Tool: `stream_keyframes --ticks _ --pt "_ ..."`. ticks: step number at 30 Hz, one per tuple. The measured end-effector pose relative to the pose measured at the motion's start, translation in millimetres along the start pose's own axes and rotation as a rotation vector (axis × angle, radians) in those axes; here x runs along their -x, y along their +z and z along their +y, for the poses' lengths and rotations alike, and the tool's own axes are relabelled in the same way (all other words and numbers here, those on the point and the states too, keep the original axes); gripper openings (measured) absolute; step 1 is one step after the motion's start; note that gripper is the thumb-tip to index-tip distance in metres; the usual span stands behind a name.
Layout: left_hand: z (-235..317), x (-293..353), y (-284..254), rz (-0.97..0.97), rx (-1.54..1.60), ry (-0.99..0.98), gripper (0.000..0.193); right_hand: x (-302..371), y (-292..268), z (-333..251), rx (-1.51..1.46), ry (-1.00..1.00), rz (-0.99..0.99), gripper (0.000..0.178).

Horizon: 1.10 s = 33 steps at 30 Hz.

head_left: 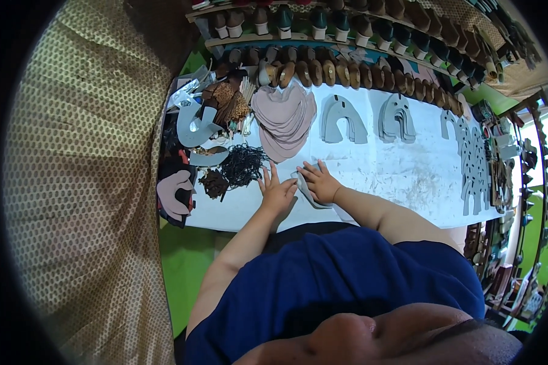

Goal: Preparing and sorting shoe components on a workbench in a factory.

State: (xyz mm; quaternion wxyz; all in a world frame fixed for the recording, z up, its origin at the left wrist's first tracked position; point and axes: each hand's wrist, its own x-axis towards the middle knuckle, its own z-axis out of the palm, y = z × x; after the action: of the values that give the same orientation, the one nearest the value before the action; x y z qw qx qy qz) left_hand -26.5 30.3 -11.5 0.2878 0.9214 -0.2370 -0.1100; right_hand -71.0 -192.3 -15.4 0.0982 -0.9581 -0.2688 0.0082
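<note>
On the white tabletop, close to its near edge, lies a curved grey piece [304, 187], cut like the arched shoe-upper pieces farther back. My right hand [323, 184] rests over it with fingers spread, hiding part of it. Left of the piece, my left hand [278, 196] has its fingers stretched apart, the thumb close to the piece's edge. Whether that thumb touches it I cannot tell. Beyond both hands sits a fanned stack of pinkish-beige pieces [283, 121]. A tangle of black strips [242, 165] lies just left of my left hand.
Stacks of grey arched pieces [343, 121] and slotted grey pieces [397, 120] lie farther right. More grey pieces [474, 161] overlap at the table's right end. Shoe lasts [329, 72] line the back. A patterned curtain [97, 182] hangs at the left.
</note>
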Motion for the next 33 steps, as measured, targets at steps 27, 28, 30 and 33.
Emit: stream_keyframes --ticks 27,28,30,33 --pt "12.7 -13.6 -4.6 0.070 -0.055 -0.123 0.015 2.9 15.6 11.1 -0.179 0.104 0.176 0.037" --pt "15.6 -14.7 -3.7 0.069 -0.055 -0.122 0.015 3.2 15.4 11.2 -0.180 0.109 0.171 0.036" --pt "19.8 -16.0 -2.2 0.075 -0.089 -0.191 0.010 3.3 15.4 11.6 -0.176 0.107 0.172 0.036" --pt "18.5 -19.1 1.4 0.083 -0.125 -0.173 0.010 2.6 15.5 11.3 -0.173 0.105 0.177 0.036"
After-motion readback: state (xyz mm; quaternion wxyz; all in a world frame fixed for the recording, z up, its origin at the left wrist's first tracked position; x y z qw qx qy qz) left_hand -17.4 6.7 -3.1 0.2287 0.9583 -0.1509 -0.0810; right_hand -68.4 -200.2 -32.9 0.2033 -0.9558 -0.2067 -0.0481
